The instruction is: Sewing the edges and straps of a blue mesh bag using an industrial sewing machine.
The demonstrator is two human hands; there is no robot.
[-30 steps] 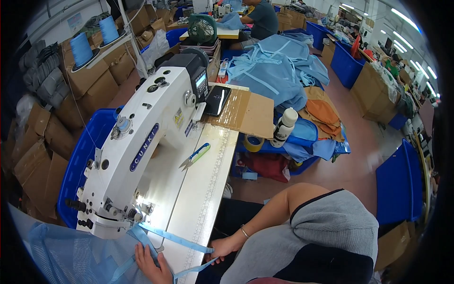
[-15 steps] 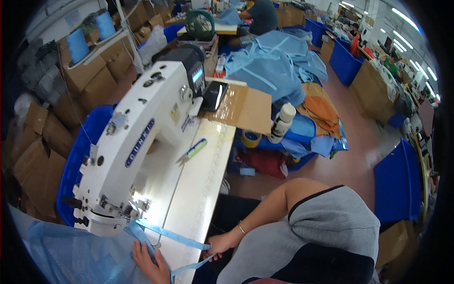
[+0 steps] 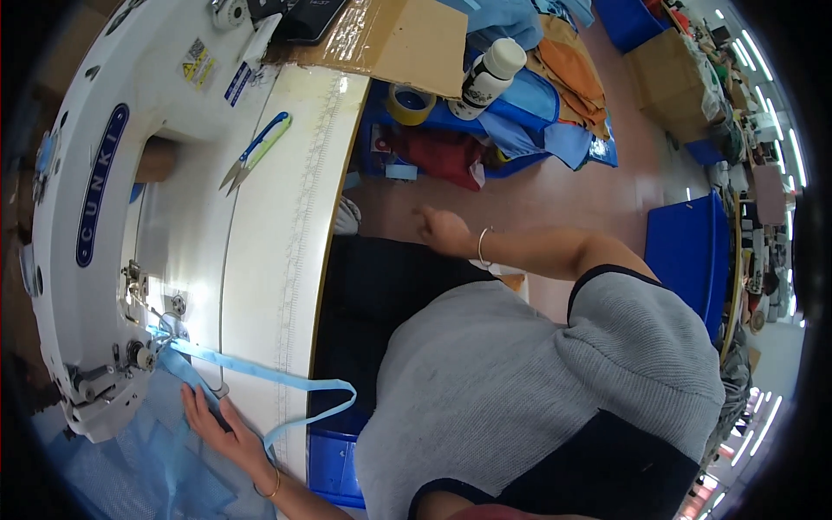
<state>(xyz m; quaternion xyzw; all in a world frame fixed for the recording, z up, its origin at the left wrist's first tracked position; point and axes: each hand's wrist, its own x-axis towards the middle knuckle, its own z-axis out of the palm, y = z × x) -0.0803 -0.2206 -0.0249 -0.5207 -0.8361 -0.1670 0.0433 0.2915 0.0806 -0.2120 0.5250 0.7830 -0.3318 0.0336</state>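
My left hand (image 3: 224, 432) lies with its fingers spread on light blue mesh fabric (image 3: 130, 468), beside the sewing machine's needle area. A narrow light blue strap (image 3: 286, 380) runs from under the presser foot (image 3: 169, 334) across the white table and loops back past its front edge. The loop hangs free, with no hand on it. Off the table's edge, above the floor, my right hand (image 3: 444, 230) is raised with loosely bent fingers and nothing visible in it. A bracelet (image 3: 484, 247) circles that wrist.
Thread snips (image 3: 256, 152) with a blue and green handle lie on the sewing table (image 3: 277, 251). A cardboard sheet (image 3: 407, 43) and a dark phone (image 3: 308, 19) are farther back. Beyond the edge are a white bottle (image 3: 490, 78), yellow tape roll (image 3: 410, 104) and blue bin (image 3: 689, 260).
My right hand has let go of the strap and moved up, away from the table. My left hand stays on the fabric. The view has shifted, bringing the machine closer and farther left.
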